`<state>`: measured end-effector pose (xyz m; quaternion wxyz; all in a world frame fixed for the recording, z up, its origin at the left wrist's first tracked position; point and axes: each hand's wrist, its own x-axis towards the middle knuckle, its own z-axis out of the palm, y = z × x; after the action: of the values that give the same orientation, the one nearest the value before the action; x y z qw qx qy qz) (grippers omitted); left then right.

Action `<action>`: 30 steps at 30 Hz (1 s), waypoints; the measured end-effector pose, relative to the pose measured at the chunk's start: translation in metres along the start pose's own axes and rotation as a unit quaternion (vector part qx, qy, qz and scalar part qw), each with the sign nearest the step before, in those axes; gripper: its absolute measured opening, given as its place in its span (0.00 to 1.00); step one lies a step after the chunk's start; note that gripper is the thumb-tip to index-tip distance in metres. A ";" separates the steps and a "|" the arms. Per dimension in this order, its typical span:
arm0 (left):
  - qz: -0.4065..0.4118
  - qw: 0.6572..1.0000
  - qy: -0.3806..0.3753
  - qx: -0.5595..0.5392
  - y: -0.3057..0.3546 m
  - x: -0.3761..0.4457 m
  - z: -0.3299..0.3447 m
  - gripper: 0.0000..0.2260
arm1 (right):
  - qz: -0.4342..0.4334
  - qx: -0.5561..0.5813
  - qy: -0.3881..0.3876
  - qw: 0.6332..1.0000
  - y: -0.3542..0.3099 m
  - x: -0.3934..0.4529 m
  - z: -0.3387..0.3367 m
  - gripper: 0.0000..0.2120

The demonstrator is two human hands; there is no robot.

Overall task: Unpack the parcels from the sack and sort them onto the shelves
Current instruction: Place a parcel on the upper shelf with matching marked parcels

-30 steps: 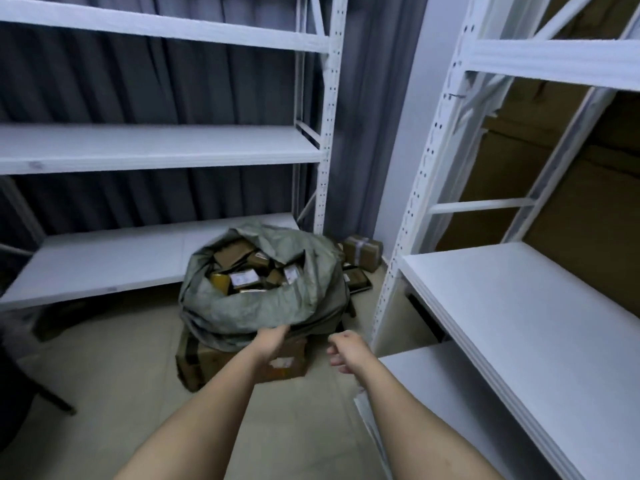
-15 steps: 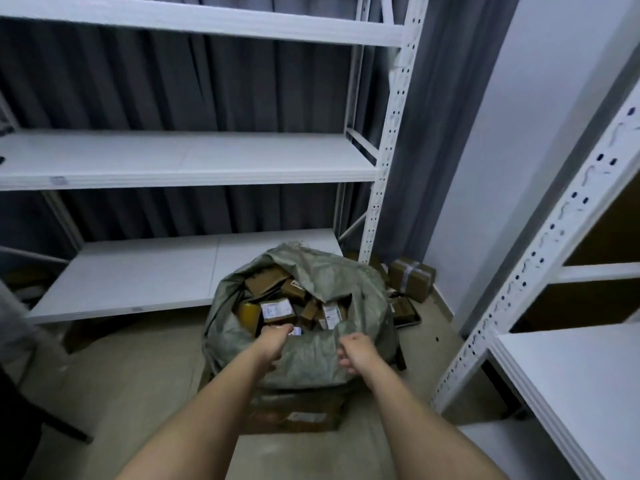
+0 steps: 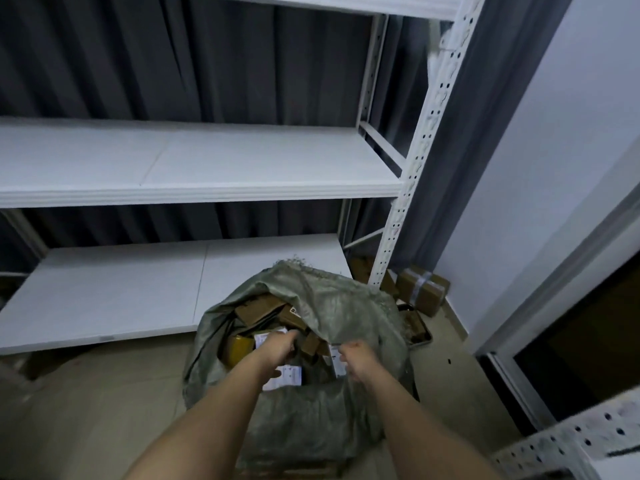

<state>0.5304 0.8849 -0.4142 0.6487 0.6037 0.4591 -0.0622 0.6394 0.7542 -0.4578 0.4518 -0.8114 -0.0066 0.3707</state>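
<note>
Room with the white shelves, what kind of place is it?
Probably a parcel storeroom. White metal shelves line the wall, a green sack on the floor is stuffed with labelled parcels, and a taped box sits in the corner.

left forearm (image 3: 207, 410): bare, sleeveless | right forearm (image 3: 415, 417): bare, sleeveless

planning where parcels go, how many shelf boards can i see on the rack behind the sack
3: the lowest board just behind the sack, the middle board above it, and the top board's edge at the frame's top. Higher ones may be out of view.
</note>
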 end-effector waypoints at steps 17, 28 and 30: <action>-0.028 0.993 -0.119 -0.006 0.010 0.255 0.022 0.26 | -0.138 -0.584 0.050 0.798 -0.002 0.174 0.056 0.22; 0.030 0.990 -0.036 -0.130 0.007 0.353 0.063 0.17 | -0.366 -0.703 -0.092 0.603 0.048 0.262 0.051 0.23; 0.063 0.984 -0.005 -0.170 0.022 0.353 0.063 0.17 | -0.402 -0.730 -0.089 0.545 0.048 0.266 0.051 0.22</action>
<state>0.7789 1.0045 -0.6446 0.7467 0.5122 0.4210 0.0542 0.7857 0.8554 -0.6682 -0.1979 -0.7362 -0.6412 0.0877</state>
